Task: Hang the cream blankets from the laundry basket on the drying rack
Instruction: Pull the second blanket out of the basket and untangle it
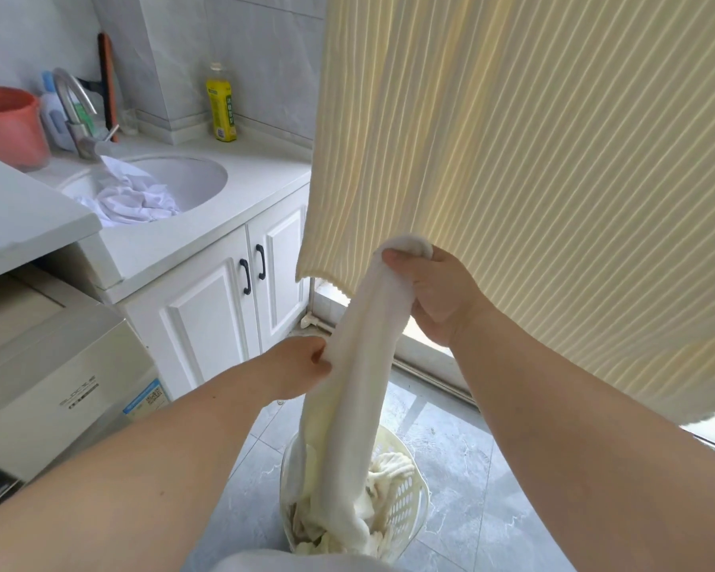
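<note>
Two hands lift a cream blanket from a laundry basket.
Right hand grips its top at 12 o'clock; left hand pinches its side at 9 o'clock; its lower end sits in the basket.

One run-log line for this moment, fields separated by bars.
right hand grips cream blanket top | left hand pinches its side | lower end in laundry basket
</note>
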A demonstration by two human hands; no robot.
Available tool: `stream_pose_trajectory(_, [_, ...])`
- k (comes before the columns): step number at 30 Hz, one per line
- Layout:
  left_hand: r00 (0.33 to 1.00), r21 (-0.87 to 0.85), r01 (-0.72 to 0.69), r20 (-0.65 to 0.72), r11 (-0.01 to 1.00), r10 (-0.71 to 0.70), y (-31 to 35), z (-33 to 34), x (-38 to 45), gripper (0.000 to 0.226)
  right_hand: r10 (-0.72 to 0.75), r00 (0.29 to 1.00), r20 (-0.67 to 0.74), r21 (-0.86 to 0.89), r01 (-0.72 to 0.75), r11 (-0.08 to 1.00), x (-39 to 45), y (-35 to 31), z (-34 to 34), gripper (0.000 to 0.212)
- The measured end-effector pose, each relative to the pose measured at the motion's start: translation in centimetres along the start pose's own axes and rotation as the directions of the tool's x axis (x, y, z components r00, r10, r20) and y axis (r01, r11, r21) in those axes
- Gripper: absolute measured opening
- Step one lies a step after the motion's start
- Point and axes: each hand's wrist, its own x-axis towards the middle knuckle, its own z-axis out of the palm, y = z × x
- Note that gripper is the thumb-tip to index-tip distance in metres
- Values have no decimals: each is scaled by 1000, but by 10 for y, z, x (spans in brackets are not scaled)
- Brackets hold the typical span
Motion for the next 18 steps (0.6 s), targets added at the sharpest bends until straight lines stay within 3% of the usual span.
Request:
stream_pose_trajectory(2, [997,36,37,-74,999,-34,-3,-3,0,19,-13,998,-64,20,15,1000,1,-7,-4,5])
stream_pose_trajectory(5, [968,-129,-28,-252,991,-6,12,-15,3,22,-72,985,-155,-327,18,945,0,-8,-11,9])
stream_pose_trajectory(7, [942,-288,-158,-330,944,56,34,-27,2,21,-56,997,-53,-465,25,885,-5,-4,-10,20])
stream_pose_trajectory(9, [916,-351,-312,-359,883,181,59,-37,-3,19,24,991,135,-495,46,868,-11,0,-5,50])
stream_pose_trajectory(10, [903,-388,-373,-359,843,235,70,-41,-5,16,56,971,234,-503,71,862,-14,1,0,51])
stream_pose_trajectory(11, [896,-421,-408,-356,810,266,78,-43,-6,11,71,952,297,-523,100,846,-15,1,4,43])
stream_pose_trajectory(13, [880,-430,-451,-361,782,309,84,-46,-9,5,65,966,249,-585,97,805,-17,-2,10,28])
stream_pose_trajectory(15, [871,-422,-469,-369,776,325,78,-45,-12,14,54,988,146,-597,45,801,-18,-6,8,24])
stream_pose_trajectory(18, [882,-441,-443,-373,780,289,64,-44,-18,32,15,991,136,-542,62,838,-22,-10,5,15])
